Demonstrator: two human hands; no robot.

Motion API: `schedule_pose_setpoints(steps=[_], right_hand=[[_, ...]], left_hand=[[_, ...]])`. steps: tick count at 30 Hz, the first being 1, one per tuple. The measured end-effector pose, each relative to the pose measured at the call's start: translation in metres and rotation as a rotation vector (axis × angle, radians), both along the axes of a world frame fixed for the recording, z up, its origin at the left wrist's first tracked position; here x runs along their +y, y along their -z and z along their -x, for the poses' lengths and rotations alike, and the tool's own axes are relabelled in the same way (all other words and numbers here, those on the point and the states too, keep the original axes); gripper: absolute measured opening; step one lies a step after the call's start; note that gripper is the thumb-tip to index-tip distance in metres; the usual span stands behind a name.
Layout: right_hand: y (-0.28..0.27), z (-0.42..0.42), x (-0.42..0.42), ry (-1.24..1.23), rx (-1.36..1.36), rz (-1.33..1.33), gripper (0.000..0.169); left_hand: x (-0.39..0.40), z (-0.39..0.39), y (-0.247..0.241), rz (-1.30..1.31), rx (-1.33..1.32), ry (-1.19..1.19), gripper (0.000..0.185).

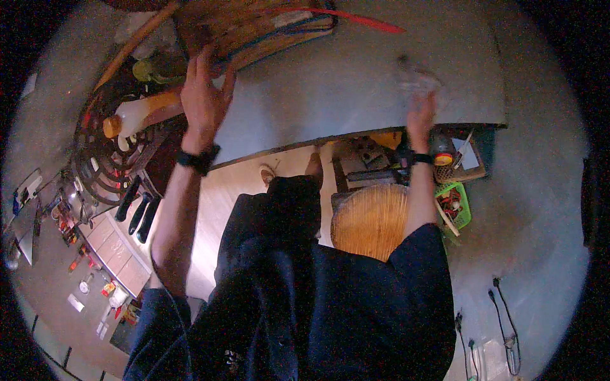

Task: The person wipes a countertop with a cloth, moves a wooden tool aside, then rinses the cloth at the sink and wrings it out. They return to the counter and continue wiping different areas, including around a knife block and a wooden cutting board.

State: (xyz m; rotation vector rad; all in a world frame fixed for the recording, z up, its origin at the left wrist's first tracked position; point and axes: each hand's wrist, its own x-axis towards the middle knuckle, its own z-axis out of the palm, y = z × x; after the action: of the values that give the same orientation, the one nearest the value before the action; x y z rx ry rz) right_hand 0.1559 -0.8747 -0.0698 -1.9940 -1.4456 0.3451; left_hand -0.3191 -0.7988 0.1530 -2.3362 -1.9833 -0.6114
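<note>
My left hand (202,97), with a dark wristband, is raised over the counter with thumb and fingers apart. Beside its wrist lies a bottle with an orange cap (138,116). Its fingertips overlap the near side of a brown wooden or woven item (248,35); contact is unclear. Over the right part of the grey counter (305,100) is my right hand (421,114), also banded at the wrist and blurred. A blurred, clear object (417,83) appears at its fingertips; whether the hand grips it cannot be told.
A red strip (371,21) lies near the far side. Black-handled knives (138,214) sit at left near a round dark rack (95,166). Below the counter are a round slatted wooden top (369,221) and a green basket (460,205). Cables (507,328) hang at lower right.
</note>
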Motion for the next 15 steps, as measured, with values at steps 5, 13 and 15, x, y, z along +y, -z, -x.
schedule_pose_setpoints(steps=[5, 13, 15], right_hand=[[-0.024, 0.208, 0.016, -0.366, 0.193, 0.13, 0.039], [-0.042, 0.383, -0.004, -0.848, 0.202, 0.14, 0.017], [-0.047, 0.419, -0.05, -0.871, 0.291, 0.027, 0.012]], left_hand=[[-0.115, 0.005, 0.0, 0.387, -0.278, -0.083, 0.03], [-0.236, 0.066, 0.031, 0.613, -0.402, 0.012, 0.035], [-0.25, 0.084, 0.031, 0.557, -0.429, -0.055, 0.033]])
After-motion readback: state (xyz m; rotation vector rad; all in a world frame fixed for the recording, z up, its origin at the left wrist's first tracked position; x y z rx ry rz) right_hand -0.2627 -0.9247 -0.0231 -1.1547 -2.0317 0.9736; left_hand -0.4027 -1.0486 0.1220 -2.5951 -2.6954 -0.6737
